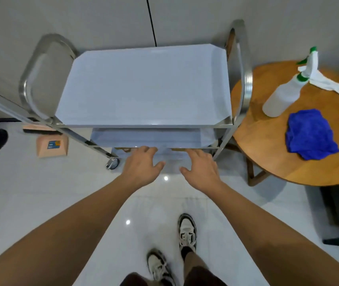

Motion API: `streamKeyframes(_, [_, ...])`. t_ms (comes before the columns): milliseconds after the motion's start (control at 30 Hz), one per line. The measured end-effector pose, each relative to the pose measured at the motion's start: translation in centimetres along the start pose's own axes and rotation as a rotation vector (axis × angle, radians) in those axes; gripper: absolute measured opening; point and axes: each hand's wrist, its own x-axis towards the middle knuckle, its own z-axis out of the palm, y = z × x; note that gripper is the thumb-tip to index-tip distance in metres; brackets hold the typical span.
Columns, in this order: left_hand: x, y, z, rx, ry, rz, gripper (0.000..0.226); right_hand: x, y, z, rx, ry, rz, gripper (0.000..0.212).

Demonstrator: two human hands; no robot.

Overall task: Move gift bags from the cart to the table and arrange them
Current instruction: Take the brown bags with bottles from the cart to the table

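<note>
Far to the left of the hands, one pinkish dustpan [52, 145] with a blue label is seen on the floor, with one dark brush [40, 132] lying just behind it. One steel cart [247, 83] is placed directly ahead of the hands; two curved handles are counted on it, one at each end, and one castor [113, 163] is visible just left of the left hand. Three shelves are counted: a pale top one, a middle one below it, and a lower one toward which both hands are stretched.

The left hand [140, 165] is held flat with fingers straight and nothing gripped; the right hand [200, 165] is likewise spread and holds nothing, and the two are kept slightly apart. Just beyond the fingertips, two brown edges are glimpsed on the lower shelf: gift bags [180, 149], it appears, though most of them is hidden and contact cannot be judged.

To the right of the hands, one round wooden worktop [267, 151] is seen, carrying one spray bottle [284, 96], one white cloth [333, 84] and one blue cloth [310, 134]. Below the hands, two sneakers [187, 232] are seen on the tiled floor.
</note>
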Motion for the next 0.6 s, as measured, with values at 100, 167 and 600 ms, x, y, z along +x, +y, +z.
streamKeyframes(100, [4.2,-0.4,2.6,-0.030,-0.032,0.008,0.060,4.0,1.4,1.8,0.027,-0.024,0.043,0.064])
streamKeyframes(167, [6.5,-0.8,4.5,-0.042,-0.038,0.015,0.059,6.3,2.3,3.5,0.039,-0.021,0.059,0.065])
streamKeyframes(600, [23.4,-7.3,20.3,-0.055,0.310,0.232,0.046,22.6,9.3,17.2,-0.025,0.343,-0.008,0.065])
